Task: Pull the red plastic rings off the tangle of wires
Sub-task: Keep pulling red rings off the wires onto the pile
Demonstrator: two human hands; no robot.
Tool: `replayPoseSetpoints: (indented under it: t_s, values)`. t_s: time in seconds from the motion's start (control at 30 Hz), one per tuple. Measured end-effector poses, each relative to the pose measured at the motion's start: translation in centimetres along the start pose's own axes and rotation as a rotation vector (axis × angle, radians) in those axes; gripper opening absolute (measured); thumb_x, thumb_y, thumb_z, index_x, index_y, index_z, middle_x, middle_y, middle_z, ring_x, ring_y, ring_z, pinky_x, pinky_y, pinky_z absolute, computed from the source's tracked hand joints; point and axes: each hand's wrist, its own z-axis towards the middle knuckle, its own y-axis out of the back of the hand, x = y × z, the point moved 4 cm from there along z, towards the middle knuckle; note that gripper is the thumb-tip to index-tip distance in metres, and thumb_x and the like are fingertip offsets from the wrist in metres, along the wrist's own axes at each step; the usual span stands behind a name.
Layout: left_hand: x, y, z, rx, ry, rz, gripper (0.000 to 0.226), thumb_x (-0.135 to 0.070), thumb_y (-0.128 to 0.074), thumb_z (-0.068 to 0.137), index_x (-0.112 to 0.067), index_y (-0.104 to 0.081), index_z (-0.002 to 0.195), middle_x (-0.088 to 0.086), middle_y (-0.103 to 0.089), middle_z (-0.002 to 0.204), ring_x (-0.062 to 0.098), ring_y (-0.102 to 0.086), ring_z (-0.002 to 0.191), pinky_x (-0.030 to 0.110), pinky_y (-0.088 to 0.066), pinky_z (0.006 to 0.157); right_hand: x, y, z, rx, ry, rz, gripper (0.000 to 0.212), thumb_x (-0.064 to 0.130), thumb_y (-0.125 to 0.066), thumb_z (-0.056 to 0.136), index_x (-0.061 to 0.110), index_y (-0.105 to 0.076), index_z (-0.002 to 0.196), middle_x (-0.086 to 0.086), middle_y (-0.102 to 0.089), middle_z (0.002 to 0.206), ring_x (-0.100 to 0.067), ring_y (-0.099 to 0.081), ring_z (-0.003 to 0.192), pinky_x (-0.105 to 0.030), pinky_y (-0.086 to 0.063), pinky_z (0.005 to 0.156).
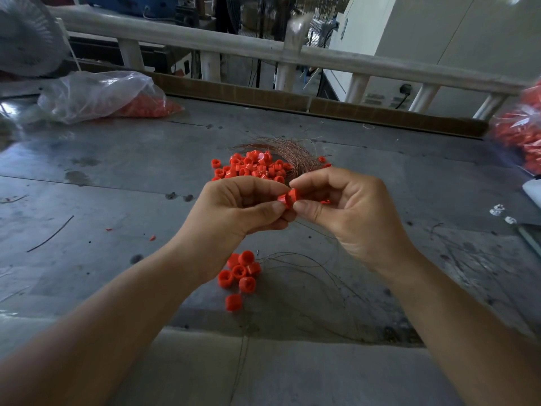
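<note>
Head view, sole view. Item: held rings [288,198], red plastic, apparently two side by side though the count cannot be told for certain, raised above the middle of the grey table [117,177]. Left hand [243,206]: thumb and forefinger pinch the left end of the held rings, other fingers curled beneath. Right hand [351,212]: thumb and forefinger pinch the right end, remaining fingers loosely curled; a speck of red shows inside its palm, nature unclear. Item: far heap of rings [251,168], loose on the table just beyond the hands, touching the left edge of the copper wire tangle [295,153], which fans out far and right of it. Item: near cluster of rings [241,273], on the table between the forearms, with thin wires [307,268] trailing from it to the right and near. Handling, as judged: rings light, stiff, smooth-walled and likely slippery, best taken across the outer wall by the fingertips; wire fine, springy, easily kinked and prone to snag, best held close beside the ring so the pull runs along the strand. Other stock: clear plastic bag [96,95] with red pieces, far left; second bag [518,133] of red pieces, far right edge; small white parts [497,210], right; pale railing [234,51] beyond the table.
</note>
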Motion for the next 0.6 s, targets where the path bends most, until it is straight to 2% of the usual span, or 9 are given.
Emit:
replayPoseSetpoints:
  t_s: [0.2, 0.33, 0.47, 0.6]
  values:
    - [0.05, 0.03, -0.04, -0.015, -0.001, 0.019, 0.024, -0.006, -0.061, 0.059, -0.004, -0.065, 0.083, 0.005, -0.07, 0.067, 0.012, -0.067, 0.063, 0.018, -0.054, 0.059, -0.01, -0.15, -0.07, 0.015, -0.003, -0.016, 0.031, -0.006, -0.069, 0.072, 0.023, -0.067, 0.084, 0.008, -0.069, 0.077, -0.007, -0.067, 0.076, -0.019, -0.053, 0.071]
    - [0.03, -0.15, -0.09, -0.018, -0.018, 0.066, 0.025, -0.006, -0.06, 0.06, -0.003, -0.065, 0.084, 0.003, -0.07, 0.067, 0.011, -0.068, 0.064, 0.017, -0.054, 0.06, 0.01, -0.18, -0.14, -0.01, -0.014, -0.021, 0.016, 0.016, -0.07, 0.067, 0.025, -0.067, 0.08, 0.01, -0.069, 0.073, -0.007, -0.067, 0.074, -0.022, -0.055, 0.071]
    - [0.01, -0.18, -0.03, -0.029, -0.028, 0.06, 0.023, -0.005, -0.06, 0.06, -0.005, -0.065, 0.083, 0.003, -0.07, 0.066, 0.011, -0.068, 0.064, 0.017, -0.053, 0.06, -0.22, -0.15, -0.2, -0.027, -0.018, -0.067, 0.026, 0.002, -0.071, 0.072, 0.025, -0.065, 0.083, 0.008, -0.067, 0.076, -0.006, -0.066, 0.074, -0.021, -0.054, 0.071]
    - [0.01, -0.09, -0.02, -0.028, -0.032, 0.06, 0.023, -0.006, -0.06, 0.06, -0.006, -0.066, 0.082, 0.005, -0.071, 0.068, 0.012, -0.068, 0.066, 0.017, -0.053, 0.061, -0.22, -0.19, -0.13, -0.009, -0.015, -0.056, 0.027, -0.002, -0.068, 0.075, 0.025, -0.066, 0.082, 0.007, -0.068, 0.075, -0.009, -0.066, 0.074, -0.024, -0.055, 0.072]
